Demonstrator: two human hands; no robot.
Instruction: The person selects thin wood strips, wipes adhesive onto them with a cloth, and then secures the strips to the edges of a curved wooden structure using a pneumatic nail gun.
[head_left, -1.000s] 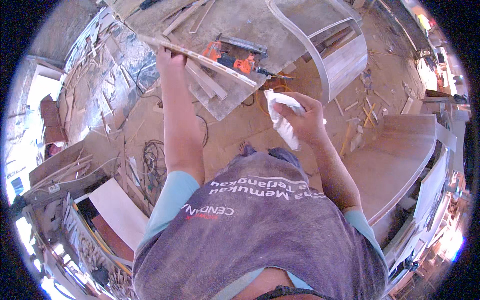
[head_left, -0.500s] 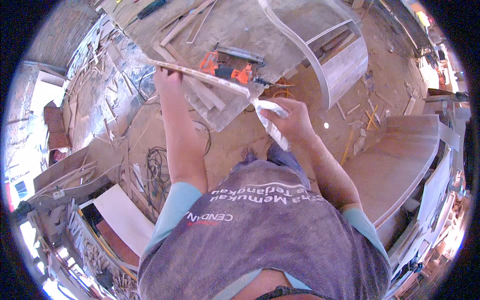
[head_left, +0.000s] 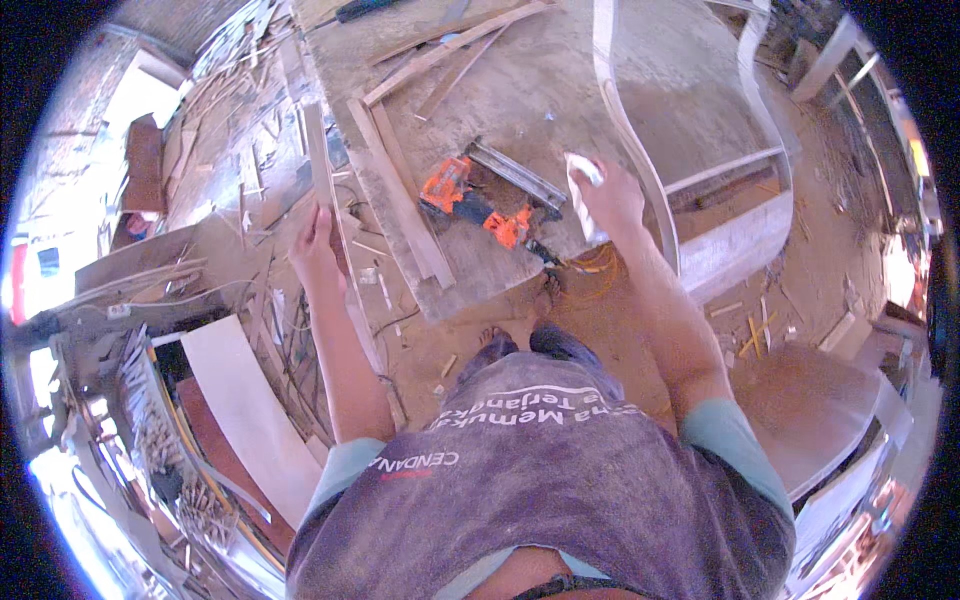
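Observation:
My left hand (head_left: 316,250) is closed around a long, narrow wooden strip (head_left: 322,160), which now runs lengthwise away from me. In my right hand (head_left: 615,203) is a crumpled, soft white pouch (head_left: 582,200), gripped between thumb and fingers and held apart from the strip. Between the two hands, an orange and black nail gun (head_left: 478,208) with a long metal magazine lies on a grey work board (head_left: 470,285). A curved wooden frame (head_left: 633,140) with a crosspiece and a panel stands just beyond my right hand.
Thin wooden slats (head_left: 405,190) lie along the board's left side. A yellow air hose (head_left: 598,265) coils by its near edge. Wood scraps and cables litter the floor at left. A curved brown panel (head_left: 810,410) stands at right, a pale sheet (head_left: 245,405) at lower left.
The wooden strip has swung from crosswise to lengthwise and moved left with my left hand. My right hand has carried the white pouch away from the strip's end, forward and right.

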